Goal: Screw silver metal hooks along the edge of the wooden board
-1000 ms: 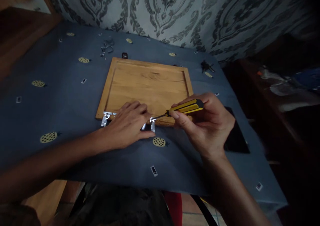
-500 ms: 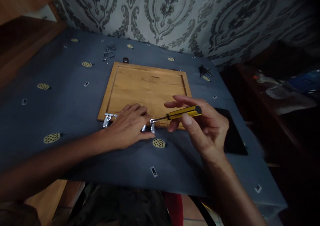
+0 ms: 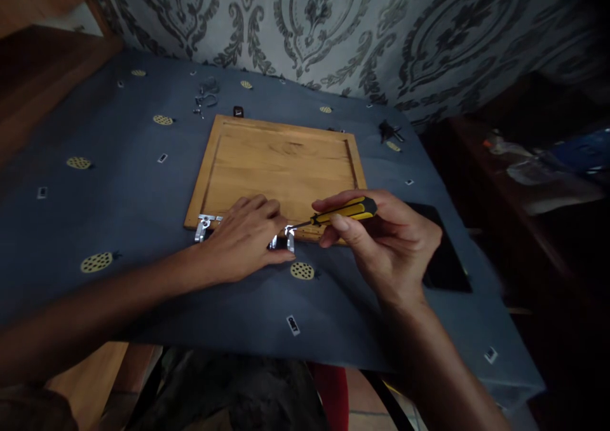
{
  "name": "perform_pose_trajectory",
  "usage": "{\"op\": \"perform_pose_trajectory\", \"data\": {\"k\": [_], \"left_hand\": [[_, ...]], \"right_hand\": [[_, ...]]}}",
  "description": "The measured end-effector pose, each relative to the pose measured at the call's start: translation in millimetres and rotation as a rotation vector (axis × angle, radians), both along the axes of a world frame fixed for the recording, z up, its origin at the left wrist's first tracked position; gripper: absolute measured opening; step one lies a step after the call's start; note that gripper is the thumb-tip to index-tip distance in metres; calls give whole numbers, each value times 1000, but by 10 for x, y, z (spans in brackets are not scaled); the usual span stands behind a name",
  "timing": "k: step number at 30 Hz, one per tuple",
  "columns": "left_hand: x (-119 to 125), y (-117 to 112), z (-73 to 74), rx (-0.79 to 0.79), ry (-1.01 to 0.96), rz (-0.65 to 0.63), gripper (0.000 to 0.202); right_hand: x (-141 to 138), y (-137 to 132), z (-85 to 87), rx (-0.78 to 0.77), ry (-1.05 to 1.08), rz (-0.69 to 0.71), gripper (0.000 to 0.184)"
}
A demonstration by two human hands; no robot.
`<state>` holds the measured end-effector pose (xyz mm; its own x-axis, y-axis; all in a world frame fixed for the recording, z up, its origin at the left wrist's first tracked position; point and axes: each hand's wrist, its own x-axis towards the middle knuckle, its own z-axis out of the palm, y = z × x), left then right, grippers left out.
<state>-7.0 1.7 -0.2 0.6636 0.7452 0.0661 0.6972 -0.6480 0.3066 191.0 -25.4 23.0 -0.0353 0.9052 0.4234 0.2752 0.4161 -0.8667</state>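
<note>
Thumb and fingers of the right hand (image 3: 391, 246) are closed around a screwdriver (image 3: 350, 209), its fluted handle a mix of glossy yellow and black ridges ending in a blunt, rounded butt. From the handle a slim, dark shaft slants down to the left, its tip at a bright metal hinge (image 3: 290, 239) on the near edge of a wooden panel. Left hand (image 3: 248, 235) lies knuckles up over that same edge, thumb stretched out beside the hinge; whether its hidden fingers are clamped on anything, I cannot tell.

Honey-brown and satiny, the wooden panel (image 3: 281, 167) lies flat, with streaked grain, a dark knot-like mark and a raised frame around its recessed middle. At its near left corner sits a second hinge (image 3: 203, 226), angular and silvery.

Beneath spreads a smooth blue-grey tablecloth (image 3: 229, 320) printed with yellow pineapples and small word labels. Beyond the panel's far edge are thin, curved, shiny pieces (image 3: 206, 97) and a small black item (image 3: 238, 111); farther right, a spiky black object (image 3: 391, 131). A flat, matt-dark slab (image 3: 448, 259) lies partly behind the right hand. Damask-like scrolls cover the pale wall (image 3: 267, 30).
</note>
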Motion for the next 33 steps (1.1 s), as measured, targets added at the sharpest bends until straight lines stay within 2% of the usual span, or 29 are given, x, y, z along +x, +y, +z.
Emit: {"op": "perform_pose_trajectory", "data": {"k": [8,17,22,26,29,33], "left_hand": [[-8,5,-10,7,13,-9,35],[-2,11,-21,20,10,-7,34],[-9,-3,-8,-3,-4,-5,32],[-15,-3,-11,22,2,-6,33],[-20,4,-16,29,-2,-15,34],[-16,11,-17,31,-3,-10,34]], "right_hand": [[-30,-10,-24,35,1,-30,8],[-38,-6,2,19,-31,-23,12],[-21,-40,4,102,-123,-59,8],[-33,-42,16,98,-43,-61,13],[-71,-37,66,131,48,-144,17],[-70,-35,72,145,37,-177,19]]}}
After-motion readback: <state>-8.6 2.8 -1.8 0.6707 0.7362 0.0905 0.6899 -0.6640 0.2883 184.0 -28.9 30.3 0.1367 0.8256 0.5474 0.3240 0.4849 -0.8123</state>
